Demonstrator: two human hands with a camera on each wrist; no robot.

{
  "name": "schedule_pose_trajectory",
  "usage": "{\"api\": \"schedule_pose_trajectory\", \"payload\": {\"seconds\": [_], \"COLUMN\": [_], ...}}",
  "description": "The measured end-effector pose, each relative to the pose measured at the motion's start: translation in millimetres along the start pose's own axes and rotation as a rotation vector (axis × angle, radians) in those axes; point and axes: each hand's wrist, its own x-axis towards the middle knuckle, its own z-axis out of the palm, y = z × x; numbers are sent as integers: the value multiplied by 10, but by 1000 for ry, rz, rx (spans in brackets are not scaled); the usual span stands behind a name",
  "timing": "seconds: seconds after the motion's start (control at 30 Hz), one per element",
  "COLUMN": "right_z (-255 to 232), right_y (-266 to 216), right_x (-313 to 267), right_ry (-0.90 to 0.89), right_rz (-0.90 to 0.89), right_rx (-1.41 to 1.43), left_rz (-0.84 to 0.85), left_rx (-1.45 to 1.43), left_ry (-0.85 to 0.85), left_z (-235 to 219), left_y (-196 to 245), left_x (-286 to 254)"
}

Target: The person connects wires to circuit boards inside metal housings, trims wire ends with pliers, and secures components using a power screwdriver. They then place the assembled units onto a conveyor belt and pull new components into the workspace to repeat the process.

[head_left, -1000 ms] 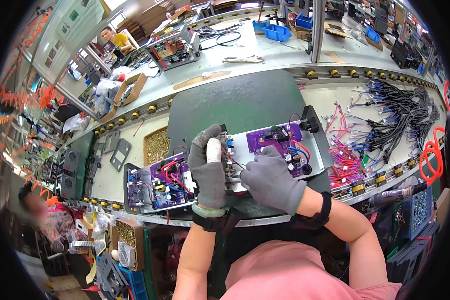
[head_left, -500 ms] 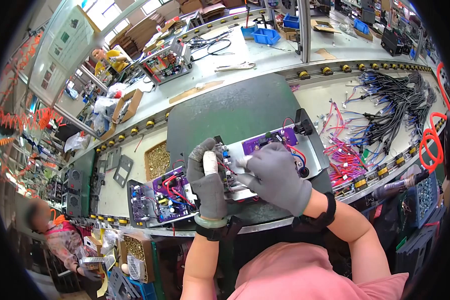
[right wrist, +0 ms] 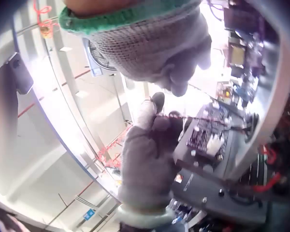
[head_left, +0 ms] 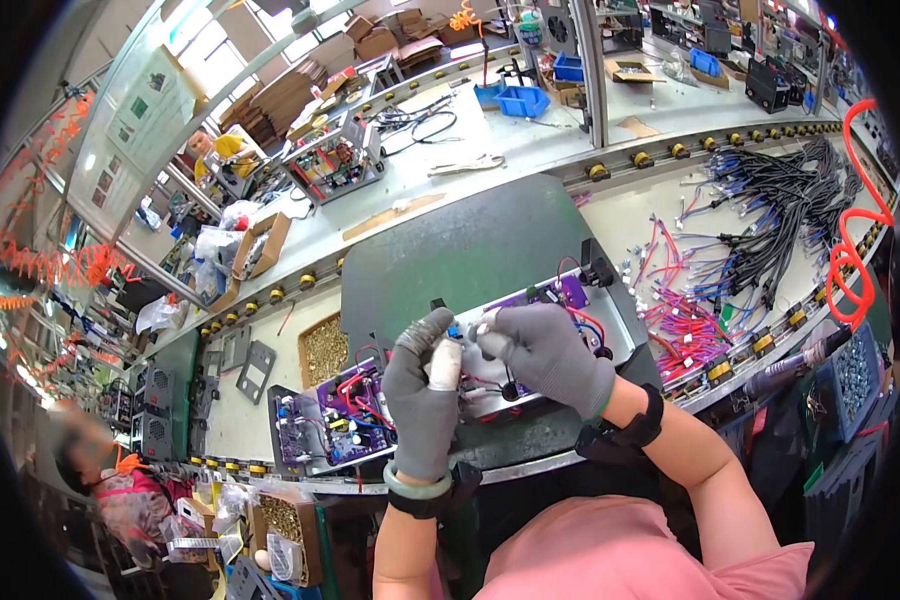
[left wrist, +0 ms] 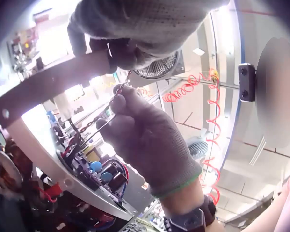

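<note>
Both hands wear grey knit gloves. The left hand (head_left: pixel 422 405), its thumb wrapped in white, pinches a twisted red-and-black wire pair (right wrist: pixel 188 117) between thumb and fingers. Close to its right, the right hand (head_left: pixel 555 355) is raised with fingertips pinched on a thin dark strand (left wrist: pixel 99 129); what kind of strand it is, I cannot tell. Wire pair and strand both run down to a silver metal chassis (head_left: pixel 625 320) below the hands. A purple circuit board (head_left: pixel 573 292) with red and blue wires sits in it, partly hidden by the right hand.
Left of the hands lies another purple board assembly (head_left: pixel 345 400). A green mat (head_left: pixel 470 250) lies beneath the chassis. Bundles of black cables (head_left: pixel 790 220) and pink-red wires (head_left: pixel 685 335) lie on the right. A tray of small brass parts (head_left: pixel 325 350) and grey plates (head_left: pixel 257 370) lie left.
The right hand has lifted from low over the chassis to beside the left fingertips, its fingers now drawn together. The left hand keeps its place by the chassis. The head view has shifted slightly.
</note>
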Motion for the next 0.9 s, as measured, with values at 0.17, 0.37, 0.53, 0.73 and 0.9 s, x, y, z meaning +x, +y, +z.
{"api": "schedule_pose_trajectory", "payload": {"seconds": [0.17, 0.37, 0.53, 0.73, 0.9], "right_z": [3, 30, -96, 92, 134], "right_y": [-84, -10, -45, 82, 149], "right_x": [102, -3, 175, 532, 577], "right_ry": [-77, -127, -376, -447, -525], "right_rz": [-169, 78, 308, 300, 414], "right_rx": [-258, 189, 394, -417, -228], "left_rz": [0, 192, 152, 17, -97], "left_rx": [95, 313, 185, 76, -33], "left_ry": [-173, -132, -183, 214, 256], "left_z": [-12, -3, -79, 34, -17], "left_y": [268, 164, 58, -139, -445], "left_x": [-17, 35, 10, -163, -86]}}
